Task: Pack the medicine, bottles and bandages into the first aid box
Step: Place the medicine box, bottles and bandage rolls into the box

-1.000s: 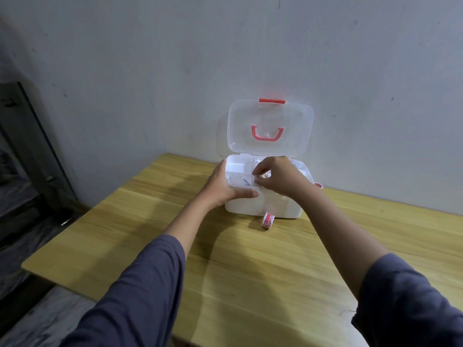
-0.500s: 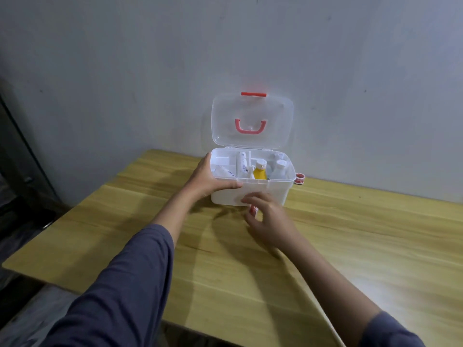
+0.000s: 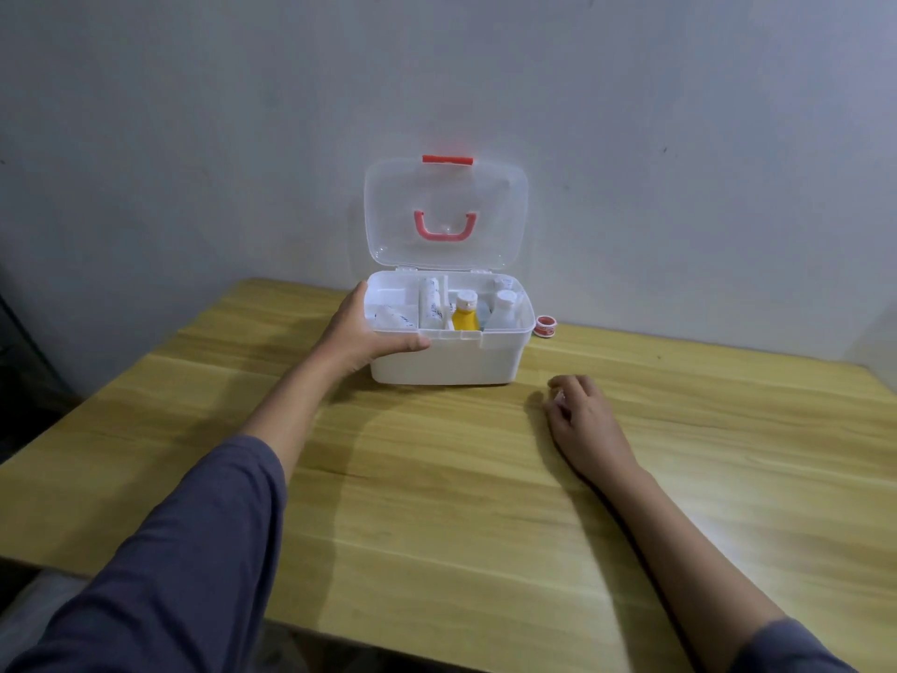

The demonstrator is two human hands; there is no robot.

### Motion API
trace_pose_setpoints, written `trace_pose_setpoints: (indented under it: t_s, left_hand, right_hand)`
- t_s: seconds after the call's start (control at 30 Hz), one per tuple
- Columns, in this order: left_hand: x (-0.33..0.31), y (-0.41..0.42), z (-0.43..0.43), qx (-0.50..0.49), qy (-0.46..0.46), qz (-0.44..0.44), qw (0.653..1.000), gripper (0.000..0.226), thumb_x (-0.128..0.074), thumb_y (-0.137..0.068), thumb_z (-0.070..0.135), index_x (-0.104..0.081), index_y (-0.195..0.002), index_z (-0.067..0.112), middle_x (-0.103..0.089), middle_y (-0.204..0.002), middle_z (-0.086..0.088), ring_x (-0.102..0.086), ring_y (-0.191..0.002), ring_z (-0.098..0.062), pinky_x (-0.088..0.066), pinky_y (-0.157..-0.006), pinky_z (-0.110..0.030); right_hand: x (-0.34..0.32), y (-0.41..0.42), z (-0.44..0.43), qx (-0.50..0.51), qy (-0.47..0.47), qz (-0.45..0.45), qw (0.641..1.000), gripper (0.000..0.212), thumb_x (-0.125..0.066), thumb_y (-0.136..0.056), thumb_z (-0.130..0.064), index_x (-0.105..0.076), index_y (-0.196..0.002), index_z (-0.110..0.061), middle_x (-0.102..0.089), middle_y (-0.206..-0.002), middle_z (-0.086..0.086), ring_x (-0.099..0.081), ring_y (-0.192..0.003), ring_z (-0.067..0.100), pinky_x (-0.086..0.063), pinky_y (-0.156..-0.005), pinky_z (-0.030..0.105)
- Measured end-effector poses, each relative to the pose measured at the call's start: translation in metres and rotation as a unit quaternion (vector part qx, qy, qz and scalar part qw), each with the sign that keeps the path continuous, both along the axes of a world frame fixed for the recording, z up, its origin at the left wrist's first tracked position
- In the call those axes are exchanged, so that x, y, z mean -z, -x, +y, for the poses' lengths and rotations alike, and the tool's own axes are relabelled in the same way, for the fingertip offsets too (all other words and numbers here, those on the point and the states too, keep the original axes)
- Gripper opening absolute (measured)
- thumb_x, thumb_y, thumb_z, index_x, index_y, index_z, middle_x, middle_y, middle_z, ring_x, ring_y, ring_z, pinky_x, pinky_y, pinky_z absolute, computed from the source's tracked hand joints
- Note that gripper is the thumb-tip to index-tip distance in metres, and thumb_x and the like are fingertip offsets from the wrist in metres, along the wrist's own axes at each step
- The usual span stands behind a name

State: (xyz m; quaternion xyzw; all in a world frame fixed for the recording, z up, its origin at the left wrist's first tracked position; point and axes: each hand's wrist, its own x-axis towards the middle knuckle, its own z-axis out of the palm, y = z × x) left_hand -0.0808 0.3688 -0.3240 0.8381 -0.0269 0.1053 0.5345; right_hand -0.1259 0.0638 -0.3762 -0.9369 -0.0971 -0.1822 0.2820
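At the back edge of the worktop (image 3: 437, 478), your first aid box (image 3: 446, 361) stands with its lid (image 3: 446, 213) up. Your left hand (image 3: 361, 332) has its grip pressed on the box's front left corner. Your right hand (image 3: 580, 415) rests curled near the box; something small may be inside, but you cannot tell. A yellow bottle (image 3: 465, 313) and white bottles (image 3: 502, 308) stand inside. A tape roll (image 3: 546, 326) lies just beside the box's right side.

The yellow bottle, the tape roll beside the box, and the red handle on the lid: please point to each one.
yellow bottle (image 3: 465, 319): head view, on its yellow body.
tape roll (image 3: 546, 326): head view, on its round face.
red handle (image 3: 444, 226): head view, on its lower curve.
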Motion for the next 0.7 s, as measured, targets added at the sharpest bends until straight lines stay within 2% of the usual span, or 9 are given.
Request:
trace_pose_setpoints:
  t_s: [0.17, 0.27, 0.33, 0.4, 0.53, 0.7]
  left_hand:
    - [0.003, 0.013, -0.01, 0.021, 0.012, -0.016, 1.0, 0.113, -0.092, -0.039, 0.056, -0.049, -0.14, 0.032, -0.061, -0.136, 0.008, -0.06, -0.125, -0.015, -0.051, -0.106, -0.045]
    - [0.002, 0.023, -0.023, 0.047, 0.028, -0.023, 0.998, 0.105, -0.091, -0.041, 0.051, -0.051, -0.136, 0.033, -0.064, -0.132, 0.009, -0.062, -0.121, -0.013, -0.053, -0.104, -0.043]
    - [0.0, 0.027, -0.033, 0.061, 0.038, -0.027, 0.997, 0.101, -0.09, -0.041, 0.05, -0.053, -0.133, 0.033, -0.065, -0.129, 0.009, -0.063, -0.12, -0.012, -0.054, -0.102, -0.038]
    - [-0.001, 0.025, -0.044, 0.058, 0.046, -0.03, 0.997, 0.102, -0.092, -0.04, 0.051, -0.053, -0.133, 0.032, -0.065, -0.131, 0.007, -0.063, -0.121, -0.015, -0.053, -0.103, -0.04]
    - [-0.003, 0.016, -0.067, 0.054, 0.05, -0.024, 0.997, 0.129, -0.093, -0.03, 0.071, -0.046, -0.143, 0.03, -0.059, -0.141, 0.004, -0.057, -0.131, -0.019, -0.05, -0.109, -0.046]
    - [0.008, 0.008, -0.102, 0.084, 0.053, -0.027, 0.995, 0.129, -0.091, -0.029, 0.074, -0.047, -0.141, 0.03, -0.061, -0.139, 0.003, -0.059, -0.129, -0.02, -0.051, -0.107, -0.048]
  right_hand:
    - [-0.001, -0.012, -0.015, 0.033, -0.017, 0.035, 0.999, 0.042, -0.045, -0.092, -0.013, -0.041, -0.133, -0.007, -0.036, -0.142, 0.014, -0.033, -0.134, 0.028, -0.028, -0.107, 0.032]
    - [-0.005, -0.018, -0.026, 0.029, -0.011, 0.032, 0.999, 0.047, -0.045, -0.091, -0.012, -0.036, -0.137, -0.013, -0.031, -0.147, 0.011, -0.027, -0.138, 0.024, -0.025, -0.108, 0.029]
    - [-0.012, -0.024, -0.035, 0.024, -0.013, 0.02, 0.999, 0.047, -0.045, -0.089, -0.011, -0.039, -0.135, -0.018, -0.035, -0.144, 0.005, -0.031, -0.136, 0.022, -0.028, -0.102, 0.025]
    - [-0.022, -0.033, -0.046, 0.033, -0.008, 0.018, 0.999, 0.047, -0.046, -0.088, -0.011, -0.041, -0.134, -0.017, -0.037, -0.143, 0.004, -0.033, -0.134, 0.023, -0.029, -0.103, 0.028]
    - [-0.045, -0.047, -0.072, 0.049, 0.035, 0.028, 0.998, 0.045, -0.046, -0.088, -0.01, -0.042, -0.134, -0.013, -0.033, -0.146, 0.011, -0.031, -0.134, 0.03, -0.027, -0.109, 0.037]
    - [-0.047, -0.042, -0.107, 0.08, 0.046, 0.012, 0.996, 0.03, -0.045, -0.089, -0.005, -0.055, -0.117, -0.003, -0.047, -0.13, 0.016, -0.05, -0.112, 0.034, -0.039, -0.091, 0.035]
